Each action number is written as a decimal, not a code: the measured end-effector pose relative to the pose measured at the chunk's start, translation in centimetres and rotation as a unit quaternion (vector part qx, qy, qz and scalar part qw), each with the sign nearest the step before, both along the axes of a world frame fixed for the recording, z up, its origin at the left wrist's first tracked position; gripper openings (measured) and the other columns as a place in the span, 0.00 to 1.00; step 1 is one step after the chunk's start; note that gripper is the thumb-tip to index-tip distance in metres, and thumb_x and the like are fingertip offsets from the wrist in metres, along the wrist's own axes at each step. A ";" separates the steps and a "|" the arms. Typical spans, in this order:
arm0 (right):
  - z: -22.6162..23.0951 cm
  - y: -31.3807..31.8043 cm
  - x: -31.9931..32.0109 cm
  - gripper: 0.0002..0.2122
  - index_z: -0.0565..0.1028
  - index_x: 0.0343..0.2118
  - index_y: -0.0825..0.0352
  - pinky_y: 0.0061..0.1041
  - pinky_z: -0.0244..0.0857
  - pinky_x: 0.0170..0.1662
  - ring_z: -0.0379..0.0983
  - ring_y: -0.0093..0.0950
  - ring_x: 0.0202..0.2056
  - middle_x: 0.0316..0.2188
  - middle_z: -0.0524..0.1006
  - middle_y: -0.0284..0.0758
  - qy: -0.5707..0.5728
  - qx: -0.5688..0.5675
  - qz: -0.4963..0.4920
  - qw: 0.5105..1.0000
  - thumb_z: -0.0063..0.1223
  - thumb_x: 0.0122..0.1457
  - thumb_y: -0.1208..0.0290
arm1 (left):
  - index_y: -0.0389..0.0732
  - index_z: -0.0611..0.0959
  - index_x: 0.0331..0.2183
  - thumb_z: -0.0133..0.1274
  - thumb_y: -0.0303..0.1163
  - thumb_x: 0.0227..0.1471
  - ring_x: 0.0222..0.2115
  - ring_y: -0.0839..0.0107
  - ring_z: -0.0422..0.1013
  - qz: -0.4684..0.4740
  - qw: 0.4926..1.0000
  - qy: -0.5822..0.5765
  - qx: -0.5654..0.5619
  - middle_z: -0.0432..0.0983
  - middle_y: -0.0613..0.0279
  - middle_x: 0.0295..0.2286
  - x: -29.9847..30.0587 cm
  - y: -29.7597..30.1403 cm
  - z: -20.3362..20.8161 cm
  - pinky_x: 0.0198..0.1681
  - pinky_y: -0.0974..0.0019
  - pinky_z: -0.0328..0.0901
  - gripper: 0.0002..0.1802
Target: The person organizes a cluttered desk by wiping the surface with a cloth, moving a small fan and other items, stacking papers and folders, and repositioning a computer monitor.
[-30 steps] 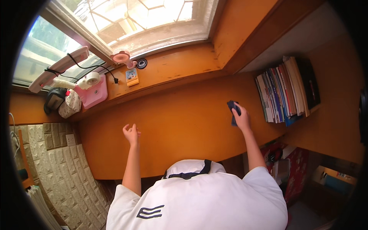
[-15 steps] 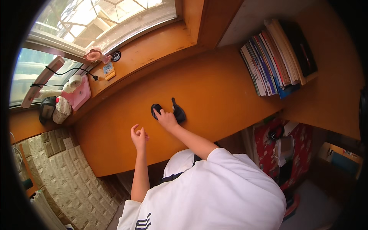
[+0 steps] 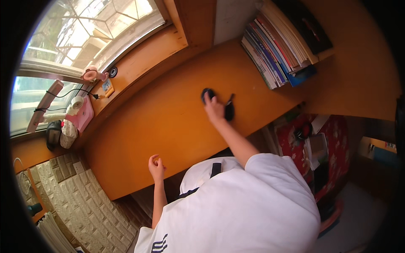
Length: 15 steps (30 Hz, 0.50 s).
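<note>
My right hand (image 3: 215, 110) reaches over the wooden desk, its fingers on a small round black thing (image 3: 207, 93). On the other side of the hand lies a dark, soft-looking piece (image 3: 229, 111) with a narrow upright tip, close against the palm. Whether the two dark parts are joined under my hand is hidden, and their kind cannot be made out. Above the near part of the desk, my left hand (image 3: 156, 167) hovers with loosely bent fingers apart and nothing in them.
The orange-brown desk (image 3: 139, 139) runs below a window. Books (image 3: 270, 55) stand at the far right. On the left ledge are a pink fan (image 3: 90, 74), a yellow box (image 3: 108, 88), a power strip (image 3: 45, 105) and a pink-based lamp (image 3: 84, 114).
My right hand has slid right and away across the desk, and both dark parts have moved with it. My left hand is lower and nearer the desk's front edge. The view has shifted.
</note>
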State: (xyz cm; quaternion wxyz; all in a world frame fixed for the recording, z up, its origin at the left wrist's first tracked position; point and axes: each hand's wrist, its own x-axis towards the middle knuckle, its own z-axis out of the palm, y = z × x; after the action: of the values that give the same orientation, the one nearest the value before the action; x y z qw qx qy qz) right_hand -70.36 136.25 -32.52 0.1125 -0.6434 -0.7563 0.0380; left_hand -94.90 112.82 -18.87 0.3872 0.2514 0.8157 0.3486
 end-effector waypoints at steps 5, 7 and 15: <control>0.6 -8.5 -0.8 0.23 0.71 0.51 0.50 0.29 0.65 0.20 0.67 0.29 0.15 0.24 0.67 0.36 0.012 0.035 0.199 0.979 0.50 0.49 0.69 | 0.34 0.75 0.38 0.48 0.25 0.54 0.10 0.81 0.60 -0.116 0.992 0.038 0.037 0.60 0.69 0.11 3.3 4.4 2.0 0.14 0.75 0.61 0.08; 0.4 -5.4 5.1 0.24 0.69 0.53 0.48 0.31 0.66 0.21 0.69 0.34 0.17 0.28 0.69 0.39 0.024 0.031 0.085 0.996 0.53 0.49 0.66 | 0.34 0.75 0.38 0.48 0.25 0.54 0.10 0.81 0.61 -0.098 0.994 0.038 0.014 0.61 0.69 0.12 2.9 3.5 1.8 0.14 0.75 0.60 0.08; 2.0 0.8 23.0 0.24 0.64 0.55 0.50 0.38 0.65 0.20 0.71 0.39 0.21 0.32 0.71 0.41 -0.011 -0.054 -0.218 0.974 0.52 0.52 0.62 | 0.35 0.75 0.38 0.48 0.26 0.54 0.09 0.77 0.66 -0.103 0.993 0.023 -0.050 0.65 0.66 0.12 4.3 0.3 -0.4 0.12 0.75 0.58 0.09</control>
State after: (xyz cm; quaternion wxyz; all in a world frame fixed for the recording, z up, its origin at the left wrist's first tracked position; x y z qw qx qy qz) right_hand -47.32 137.08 -30.55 0.0752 -0.7985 -0.5955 0.0458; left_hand -90.58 113.17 -19.32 0.4147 0.3221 0.8105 0.2596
